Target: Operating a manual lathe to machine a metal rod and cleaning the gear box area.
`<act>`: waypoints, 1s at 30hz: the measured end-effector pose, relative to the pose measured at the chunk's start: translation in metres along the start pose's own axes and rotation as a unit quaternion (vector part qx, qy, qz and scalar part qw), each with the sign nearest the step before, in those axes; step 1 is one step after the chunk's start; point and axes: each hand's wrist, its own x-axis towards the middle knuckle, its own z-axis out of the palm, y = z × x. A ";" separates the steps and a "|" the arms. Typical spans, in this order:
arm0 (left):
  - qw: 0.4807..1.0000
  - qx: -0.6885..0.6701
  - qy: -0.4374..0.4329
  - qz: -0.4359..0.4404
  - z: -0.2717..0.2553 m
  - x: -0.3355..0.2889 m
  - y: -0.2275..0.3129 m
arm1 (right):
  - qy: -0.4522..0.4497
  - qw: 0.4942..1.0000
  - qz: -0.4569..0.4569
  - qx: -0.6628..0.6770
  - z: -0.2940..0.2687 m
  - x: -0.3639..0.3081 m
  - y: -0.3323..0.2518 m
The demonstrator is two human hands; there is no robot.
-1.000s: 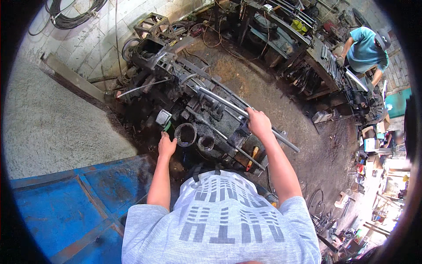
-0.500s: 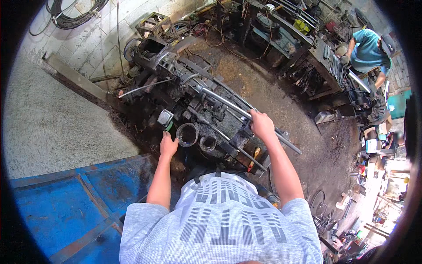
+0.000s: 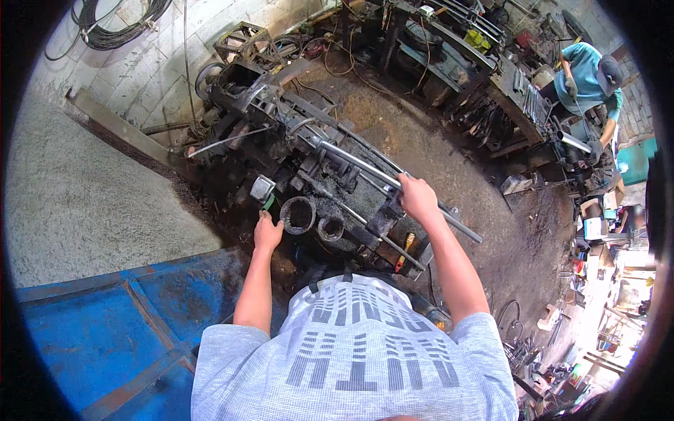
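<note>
My right hand [image 3: 418,197] is closed over a long, shiny metal rod [image 3: 361,164]. The rod lies lengthwise along a dark, greasy machine [image 3: 277,137], and its darker end sticks out past my hand to the right. My left hand [image 3: 268,231] is beside a small grey box [image 3: 262,187], its fingertips at a green part [image 3: 269,202] just below the box. The fingers of that hand look curled with the thumb apart; what they grip is hidden. Two round cups [image 3: 298,215], dark inside, stand right of my left hand. A yellow-and-red handled tool [image 3: 405,252] lies near the machine's front end.
Blue metal panels [image 3: 98,337] fill the lower left beside a sloping grey surface [image 3: 105,203]. A cluttered workbench [image 3: 491,84] runs along the far side. At the far right, a co-worker in a teal shirt [image 3: 585,74] bends over a metal tube [image 3: 574,142]. Cables coil on the wall.
My hands and the rod stay nearly in place. The co-worker has shifted, with one gloved hand now raised higher and away from the metal tube.
</note>
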 end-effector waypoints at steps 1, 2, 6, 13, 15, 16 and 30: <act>1.000 0.000 -0.001 -0.001 0.001 0.001 -0.002 | 0.010 1.000 -0.006 0.010 0.001 0.000 0.001; 1.000 0.001 -0.002 -0.001 0.001 0.001 -0.002 | 0.018 1.000 -0.010 0.020 0.001 -0.001 0.001; 1.000 -0.011 -0.007 0.002 0.002 0.003 -0.002 | 0.007 1.000 -0.012 0.000 0.000 0.002 0.002; 0.999 0.003 0.027 0.016 0.014 0.003 -0.016 | -0.003 1.000 -0.009 0.002 -0.003 0.002 0.001; 0.999 -0.034 0.007 -0.006 0.010 0.000 -0.008 | -0.014 1.000 -0.007 -0.006 -0.002 0.001 0.002; 0.999 -0.033 0.007 -0.006 0.009 0.000 -0.007 | 0.004 1.000 -0.011 0.009 0.000 -0.001 0.004; 1.000 -0.026 0.010 -0.015 0.008 0.001 -0.004 | -0.021 1.000 0.020 0.004 -0.003 0.001 0.003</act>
